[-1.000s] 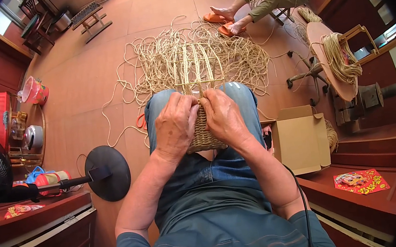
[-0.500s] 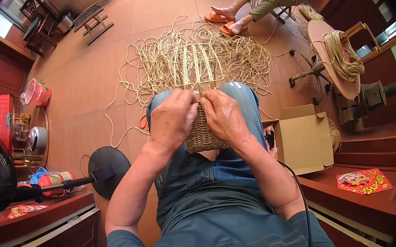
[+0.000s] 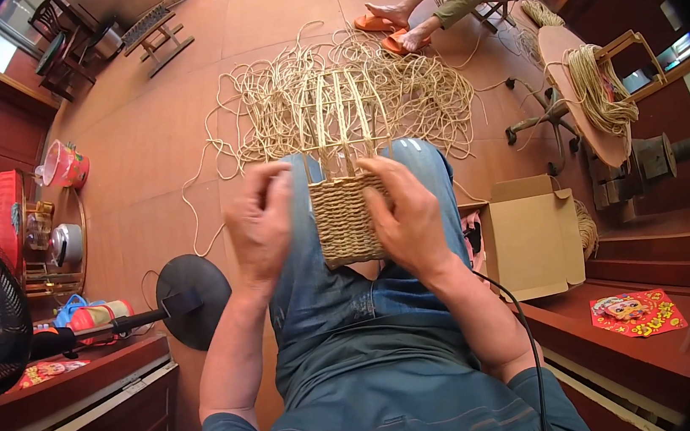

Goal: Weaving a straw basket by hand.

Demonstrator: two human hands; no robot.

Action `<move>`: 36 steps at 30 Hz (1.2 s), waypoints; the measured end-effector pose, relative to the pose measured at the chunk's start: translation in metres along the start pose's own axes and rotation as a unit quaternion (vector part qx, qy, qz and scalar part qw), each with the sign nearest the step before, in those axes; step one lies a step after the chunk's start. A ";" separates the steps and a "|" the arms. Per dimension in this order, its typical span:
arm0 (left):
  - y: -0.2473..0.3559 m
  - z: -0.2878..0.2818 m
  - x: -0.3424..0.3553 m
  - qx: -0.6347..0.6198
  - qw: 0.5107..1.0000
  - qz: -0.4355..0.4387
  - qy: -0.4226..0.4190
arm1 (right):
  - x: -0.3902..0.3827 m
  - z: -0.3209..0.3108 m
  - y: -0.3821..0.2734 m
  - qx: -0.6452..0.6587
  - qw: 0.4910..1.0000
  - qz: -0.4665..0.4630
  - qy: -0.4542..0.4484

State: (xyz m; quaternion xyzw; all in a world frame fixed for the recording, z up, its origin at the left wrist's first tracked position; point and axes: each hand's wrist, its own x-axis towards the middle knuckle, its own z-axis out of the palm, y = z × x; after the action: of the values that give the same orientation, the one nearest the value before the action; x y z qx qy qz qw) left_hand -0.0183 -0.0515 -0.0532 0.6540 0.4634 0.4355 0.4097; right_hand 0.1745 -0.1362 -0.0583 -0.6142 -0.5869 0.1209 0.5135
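A partly woven basket (image 3: pixel 347 222) of brown cord rests between my thighs. Its lower part is tightly woven, and pale bare ribs (image 3: pixel 341 109) stick out from it away from me. My right hand (image 3: pixel 405 215) grips the basket's right edge, thumb on the weave and fingers over the top row. To the left of the basket, apart from it, my left hand (image 3: pixel 258 230) is raised with curled fingers, thumb and forefinger close together. It is slightly blurred, and anything pinched in it is too fine to make out.
Loose cord (image 3: pixel 265 110) lies heaped on the floor beyond my knees. An open cardboard box (image 3: pixel 537 236) stands at my right, a black fan base (image 3: pixel 193 301) at my left. Another person's feet in orange sandals (image 3: pixel 403 41) are at the far right. Coiled cord (image 3: pixel 599 93) hangs over a pink board (image 3: pixel 562 63).
My left hand has moved left, away from the basket's top row. My right hand has shifted right and spread along the edge, uncovering more of the weave.
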 end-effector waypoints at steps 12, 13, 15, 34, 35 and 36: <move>-0.045 0.002 -0.002 -0.033 0.991 -0.118 -0.050 | 0.006 -0.102 0.172 0.250 0.853 0.358 0.287; -0.048 0.005 0.000 -0.032 0.991 -0.119 -0.055 | 0.010 -0.114 0.192 0.295 0.806 0.395 0.329; -0.056 0.015 0.005 -0.016 0.994 -0.092 -0.050 | 0.005 -0.139 0.260 0.419 0.697 0.449 0.369; -0.217 0.048 0.176 -0.110 0.852 -0.417 -0.297 | -0.036 -0.001 0.301 0.419 0.667 0.608 0.097; -0.223 0.060 0.178 -0.074 0.849 -0.391 -0.349 | -0.035 -0.003 0.296 0.431 0.656 0.611 0.102; -0.244 0.065 0.184 -0.058 0.829 -0.389 -0.397 | -0.031 -0.003 0.290 0.446 0.644 0.612 0.103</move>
State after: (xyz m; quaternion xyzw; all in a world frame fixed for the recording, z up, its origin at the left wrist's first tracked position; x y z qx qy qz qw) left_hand 0.0181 0.1743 -0.2662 0.5110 0.4511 -0.0309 0.7310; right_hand 0.3407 -0.1011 -0.2956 -0.5385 0.1047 0.5909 0.5915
